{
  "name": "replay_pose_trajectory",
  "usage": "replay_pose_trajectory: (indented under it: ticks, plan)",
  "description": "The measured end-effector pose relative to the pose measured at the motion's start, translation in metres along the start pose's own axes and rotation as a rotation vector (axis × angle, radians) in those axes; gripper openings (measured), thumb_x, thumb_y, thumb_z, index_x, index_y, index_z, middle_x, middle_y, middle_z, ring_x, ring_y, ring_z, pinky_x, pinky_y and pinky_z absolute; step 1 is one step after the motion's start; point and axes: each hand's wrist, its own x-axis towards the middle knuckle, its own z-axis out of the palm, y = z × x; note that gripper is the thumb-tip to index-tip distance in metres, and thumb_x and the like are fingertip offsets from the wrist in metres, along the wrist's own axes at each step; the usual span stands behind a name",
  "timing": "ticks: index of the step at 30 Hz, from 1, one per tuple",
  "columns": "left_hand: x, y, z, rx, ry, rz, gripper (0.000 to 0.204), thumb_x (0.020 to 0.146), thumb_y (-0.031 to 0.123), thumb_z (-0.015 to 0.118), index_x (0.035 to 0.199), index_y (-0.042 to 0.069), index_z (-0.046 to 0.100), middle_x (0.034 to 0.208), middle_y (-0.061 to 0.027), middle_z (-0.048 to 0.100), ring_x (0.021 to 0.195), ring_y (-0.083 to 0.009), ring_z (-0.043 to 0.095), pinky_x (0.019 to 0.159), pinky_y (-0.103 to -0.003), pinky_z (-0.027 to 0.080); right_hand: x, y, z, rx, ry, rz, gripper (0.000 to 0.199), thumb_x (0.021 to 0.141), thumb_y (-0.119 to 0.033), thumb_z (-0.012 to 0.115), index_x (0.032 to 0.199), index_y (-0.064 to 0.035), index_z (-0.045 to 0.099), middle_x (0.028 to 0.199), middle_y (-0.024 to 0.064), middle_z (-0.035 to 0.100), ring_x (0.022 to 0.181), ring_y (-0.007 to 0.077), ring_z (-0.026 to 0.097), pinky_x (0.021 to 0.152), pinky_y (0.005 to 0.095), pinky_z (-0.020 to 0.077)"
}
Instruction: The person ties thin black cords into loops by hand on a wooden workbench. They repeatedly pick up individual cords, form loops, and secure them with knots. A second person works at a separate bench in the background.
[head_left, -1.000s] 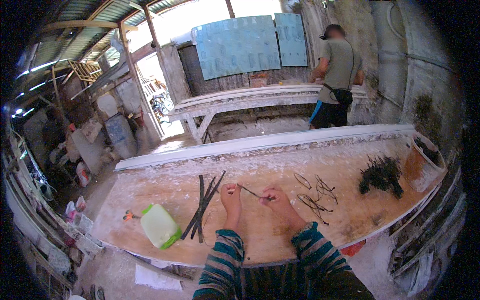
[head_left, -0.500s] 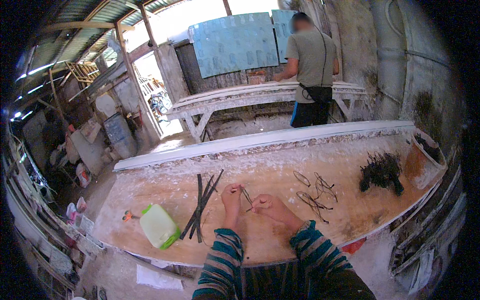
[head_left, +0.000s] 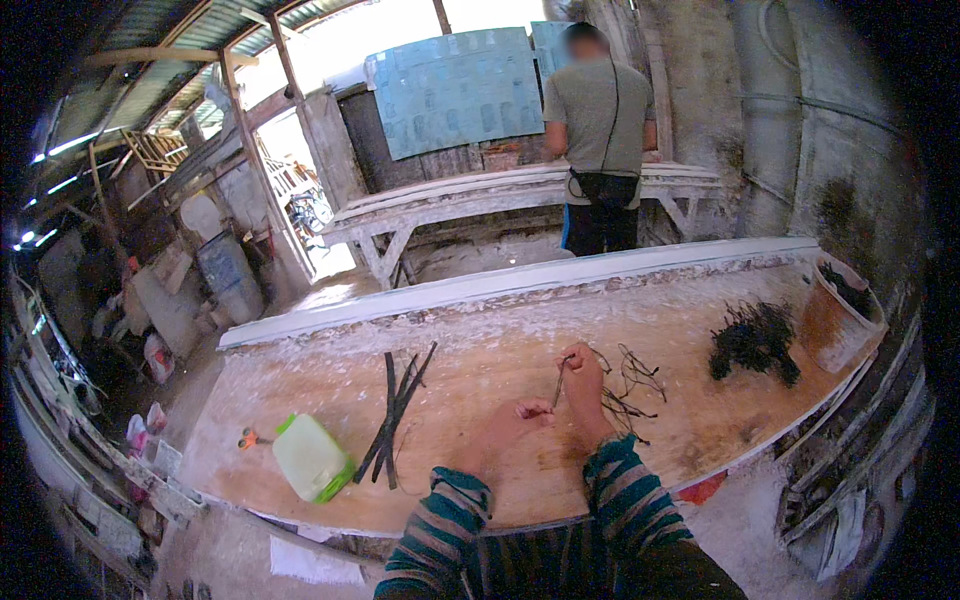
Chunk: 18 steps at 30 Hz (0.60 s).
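Note:
A short, thin dark cord (head_left: pixel 558 388) runs between my two hands over the wooden tabletop (head_left: pixel 480 370). My left hand (head_left: pixel 515 420) pinches its lower end. My right hand (head_left: pixel 585 385), higher and to the right, grips the upper end with bent fingers. Just beyond the right hand lie several loose loops of dark cord (head_left: pixel 645 385), partly covered by it. Left of my hands, several flat black strips (head_left: pixel 398 420) lie crossed over one another. A tangled heap of black strands (head_left: pixel 755 345) rests farther right.
A pale container with green ends (head_left: pixel 312 460) and orange-handled scissors (head_left: pixel 252 438) lie at the left. A bucket (head_left: pixel 840 325) with black material stands at the right end. A long white strip (head_left: pixel 520 290) edges the table's far side. Beyond, a person (head_left: pixel 605 130) stands at another bench (head_left: pixel 450 205).
Both hands have moved right, and the right hand is raised toward the cord loops. The cord is now stretched between them. The person at the far bench has pulled an arm in.

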Motion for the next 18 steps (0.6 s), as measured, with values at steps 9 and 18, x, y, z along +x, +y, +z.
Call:
replay_pose_trajectory:
  ticks: [9, 18]
  plan:
    - [0.025, -0.048, 0.001, -0.089, 0.002, 0.185, 0.017, 0.079, 0.016, 0.065, 0.072, 0.008, 0.051, 0.064, 0.0073, 0.045, 0.06, -0.0025, 0.039, 0.053, -0.019, 0.033, -0.003, 0.008, 0.008, 0.059, -0.037, -0.069, 0.018, 0.077, -0.003, 0.058, 0.095, -0.0072, 0.062, 0.074, 0.0036, 0.055, 0.062, 0.0119, 0.05, 0.057, 0.0256, 0.0407]
    - [0.036, -0.063, -0.02, -0.114, 0.549, 0.201, 0.02, 0.074, 0.007, 0.067, 0.066, 0.008, 0.049, 0.062, 0.0058, 0.042, 0.057, -0.004, 0.037, 0.051, -0.019, 0.031, -0.003, 0.005, 0.009, 0.113, -0.096, -0.082, 0.01, 0.076, -0.004, 0.061, 0.085, -0.0044, 0.065, 0.08, 0.0047, 0.055, 0.073, 0.0138, 0.053, 0.063, 0.0248, 0.042]
